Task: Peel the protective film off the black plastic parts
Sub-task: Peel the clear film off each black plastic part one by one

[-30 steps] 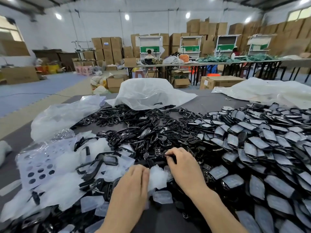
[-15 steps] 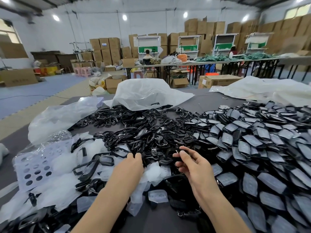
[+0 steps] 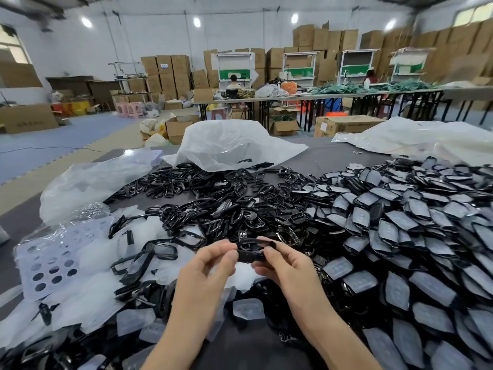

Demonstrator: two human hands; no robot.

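I hold one black plastic part (image 3: pixel 250 251) just above the table, between both hands. My left hand (image 3: pixel 206 265) pinches its left end with thumb and fingertips. My right hand (image 3: pixel 284 263) pinches its right end. A heap of bare black parts (image 3: pixel 226 198) lies beyond my hands. To the right spreads a large pile of black parts covered in cloudy film (image 3: pixel 400 236). Peeled clear film pieces (image 3: pixel 88 303) lie to the left and under my wrists.
The grey table (image 3: pixel 333 156) carries a crumpled white plastic bag (image 3: pixel 229 145) at the back, another clear bag (image 3: pixel 93 180) at the left and plastic sheeting (image 3: pixel 426 140) at the far right. A perforated film sheet (image 3: pixel 50 260) lies at the left. Cardboard boxes and work tables stand behind.
Both hands have come up off the pile and drawn together. They now pinch a single black part between them, where before the left hand lay on the film scraps and the right reached into the heap.
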